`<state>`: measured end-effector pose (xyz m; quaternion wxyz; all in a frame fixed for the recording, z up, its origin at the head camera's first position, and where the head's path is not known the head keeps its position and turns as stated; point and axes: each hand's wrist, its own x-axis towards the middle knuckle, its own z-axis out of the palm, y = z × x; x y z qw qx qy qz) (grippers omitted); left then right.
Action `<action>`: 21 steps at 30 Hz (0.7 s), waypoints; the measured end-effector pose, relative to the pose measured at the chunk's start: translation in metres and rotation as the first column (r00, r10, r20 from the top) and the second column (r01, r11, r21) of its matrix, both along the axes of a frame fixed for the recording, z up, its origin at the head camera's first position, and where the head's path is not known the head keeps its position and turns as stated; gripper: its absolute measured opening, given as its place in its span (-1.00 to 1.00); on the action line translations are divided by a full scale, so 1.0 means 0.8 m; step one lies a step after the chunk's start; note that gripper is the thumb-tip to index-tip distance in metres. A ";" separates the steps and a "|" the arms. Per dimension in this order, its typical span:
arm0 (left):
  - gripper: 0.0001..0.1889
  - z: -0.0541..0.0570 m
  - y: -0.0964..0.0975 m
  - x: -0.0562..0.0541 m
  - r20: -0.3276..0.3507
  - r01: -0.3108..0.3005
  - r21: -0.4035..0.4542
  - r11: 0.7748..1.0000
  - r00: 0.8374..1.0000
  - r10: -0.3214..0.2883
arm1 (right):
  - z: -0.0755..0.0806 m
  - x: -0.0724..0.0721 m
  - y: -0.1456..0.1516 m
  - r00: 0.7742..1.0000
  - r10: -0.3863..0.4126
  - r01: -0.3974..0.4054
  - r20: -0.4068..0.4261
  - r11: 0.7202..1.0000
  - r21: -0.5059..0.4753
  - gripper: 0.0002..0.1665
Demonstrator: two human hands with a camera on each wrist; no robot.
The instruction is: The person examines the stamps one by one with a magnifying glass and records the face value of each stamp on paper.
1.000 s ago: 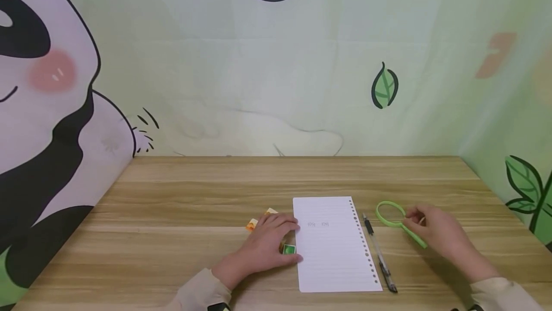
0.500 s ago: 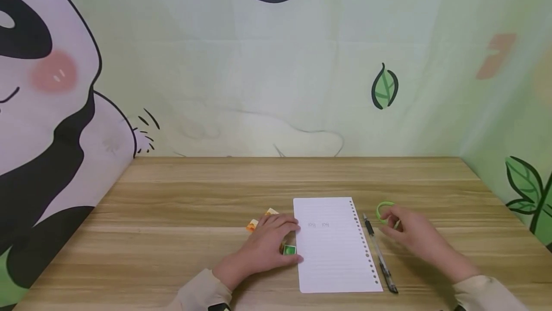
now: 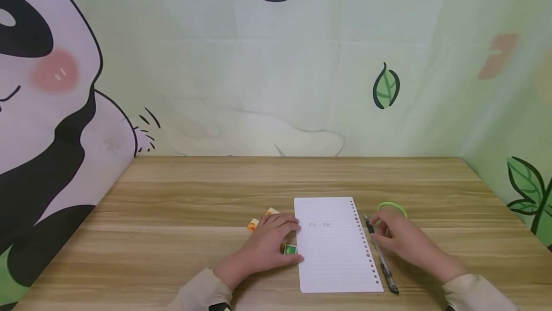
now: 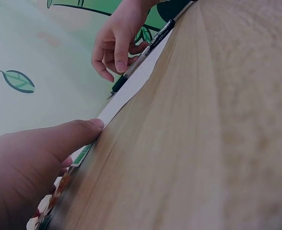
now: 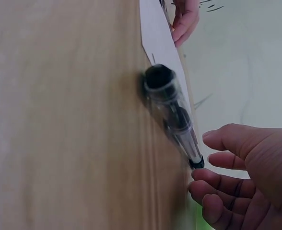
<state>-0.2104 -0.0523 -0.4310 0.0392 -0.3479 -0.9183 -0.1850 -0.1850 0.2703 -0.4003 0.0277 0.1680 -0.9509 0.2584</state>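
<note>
My left hand (image 3: 267, 244) rests at the left edge of a lined, hole-punched sheet of paper (image 3: 336, 258), thumb and fingertips on its margin. Beneath that hand lie small colourful pieces, partly hidden: a green square (image 3: 290, 249) and an orange-and-white piece (image 3: 252, 224). To the sheet's right lies a clear ballpoint pen (image 3: 387, 270) with black ends. My right hand (image 3: 401, 236) hovers over the pen's upper end; in the right wrist view, thumb and loosely bent fingers stand apart around the black grip (image 5: 197, 163). Faint writing shows near the top of the sheet.
Behind my right hand, a light-green ring (image 3: 393, 203) lies on the wooden table (image 3: 194, 191); its straight handle is hidden by the hand. A cloth backdrop (image 3: 207, 76) with a panda and leaves rises at the table's far edge and sides.
My right hand has left the green ring's handle and moved left to the pen's upper end. The ring stays on the table. My left hand keeps its place on the paper.
</note>
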 end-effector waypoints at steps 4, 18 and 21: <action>-0.37 0.000 0.000 0.000 0.010 0.000 0.000 1.000 1.000 0.000 | -0.002 -0.001 -0.003 1.000 0.025 -0.025 -0.016 1.000 0.016 -0.72; -0.36 0.002 -0.001 0.000 -0.003 0.010 0.000 1.000 1.000 -0.010 | -0.006 0.000 -0.014 0.998 0.046 -0.038 -0.046 0.987 0.158 -0.80; -0.36 0.001 0.000 0.001 0.008 0.007 0.000 1.000 1.000 -0.007 | -0.005 0.002 -0.015 0.997 0.049 -0.040 -0.052 0.985 0.170 -0.81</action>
